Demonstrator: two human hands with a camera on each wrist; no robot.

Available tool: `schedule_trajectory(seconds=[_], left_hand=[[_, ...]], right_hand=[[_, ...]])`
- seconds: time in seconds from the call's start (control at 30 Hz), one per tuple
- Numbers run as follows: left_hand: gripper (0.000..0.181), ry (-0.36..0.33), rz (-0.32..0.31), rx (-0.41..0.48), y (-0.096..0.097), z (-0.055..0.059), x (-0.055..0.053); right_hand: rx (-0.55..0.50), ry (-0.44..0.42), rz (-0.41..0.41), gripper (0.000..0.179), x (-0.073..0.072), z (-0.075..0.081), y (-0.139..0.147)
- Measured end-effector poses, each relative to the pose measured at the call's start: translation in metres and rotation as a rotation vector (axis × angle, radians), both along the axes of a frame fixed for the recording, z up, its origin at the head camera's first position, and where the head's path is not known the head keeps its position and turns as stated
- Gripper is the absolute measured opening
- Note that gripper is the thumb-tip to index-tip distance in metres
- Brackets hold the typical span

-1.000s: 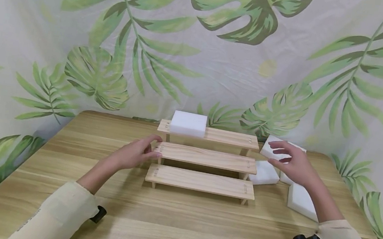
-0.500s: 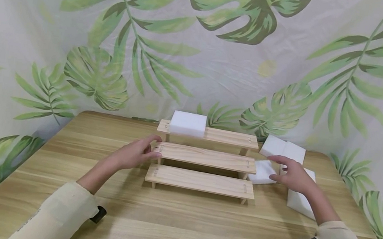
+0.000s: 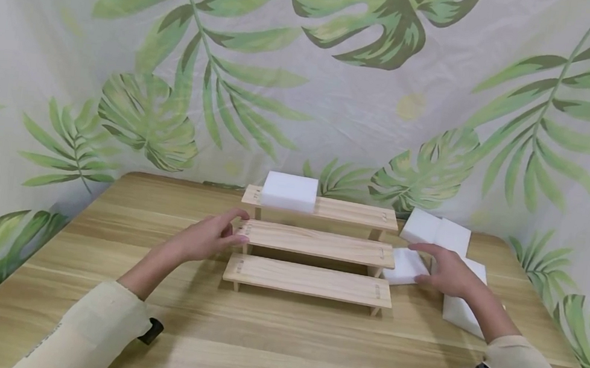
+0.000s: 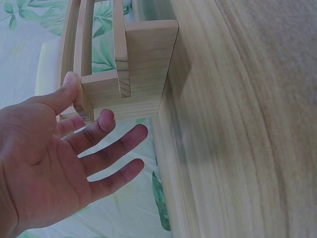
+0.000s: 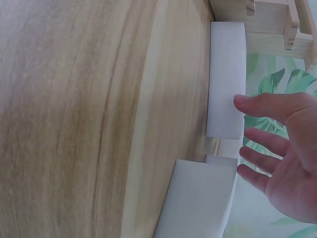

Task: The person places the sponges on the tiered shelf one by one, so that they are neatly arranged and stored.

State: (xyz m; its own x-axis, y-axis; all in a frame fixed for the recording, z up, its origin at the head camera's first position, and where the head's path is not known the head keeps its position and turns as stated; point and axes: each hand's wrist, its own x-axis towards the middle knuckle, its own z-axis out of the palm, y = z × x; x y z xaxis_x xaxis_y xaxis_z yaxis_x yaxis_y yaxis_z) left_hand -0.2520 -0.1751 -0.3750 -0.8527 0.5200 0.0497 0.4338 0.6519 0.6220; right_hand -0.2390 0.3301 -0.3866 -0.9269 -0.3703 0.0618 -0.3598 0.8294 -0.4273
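A three-tier wooden stand point(image 3: 315, 242) sits on the table. My left hand point(image 3: 207, 238) pinches the left end of its middle board between thumb and index finger; the other fingers point(image 4: 114, 151) extend loosely beside it. To the right of the stand lies a white foam block point(image 3: 406, 266). My right hand point(image 3: 449, 271) spans this block, with the thumb point(image 5: 252, 103) on its near face and the index finger reaching its far edge. In the right wrist view that index finger is hidden. Another white foam block point(image 3: 290, 192) rests on the top board, towards the left.
Several more white foam blocks point(image 3: 453, 235) lie behind and beside my right hand; one point(image 3: 460, 315) is under the right forearm. The wooden table point(image 3: 276, 352) ends at a leaf-patterned cloth point(image 3: 335, 122) behind the stand.
My right hand has come down and forward from above the foam blocks onto the one beside the stand. The left hand stays at the middle board.
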Motion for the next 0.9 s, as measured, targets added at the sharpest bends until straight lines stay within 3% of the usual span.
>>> schedule_trajectory(seconds=[0.63,0.9], left_hand=[[0.049,-0.002,0.003,0.003,-0.0005,-0.0015,0.0001],[0.049,-0.005,0.001,0.004,0.0003,0.0008,0.0010]], right_hand=[[0.074,0.025,0.076,0.065,-0.0026,-0.0016,-0.0061],[0.117,0.022,0.045,0.064,-0.0013,0.0048,-0.0052]])
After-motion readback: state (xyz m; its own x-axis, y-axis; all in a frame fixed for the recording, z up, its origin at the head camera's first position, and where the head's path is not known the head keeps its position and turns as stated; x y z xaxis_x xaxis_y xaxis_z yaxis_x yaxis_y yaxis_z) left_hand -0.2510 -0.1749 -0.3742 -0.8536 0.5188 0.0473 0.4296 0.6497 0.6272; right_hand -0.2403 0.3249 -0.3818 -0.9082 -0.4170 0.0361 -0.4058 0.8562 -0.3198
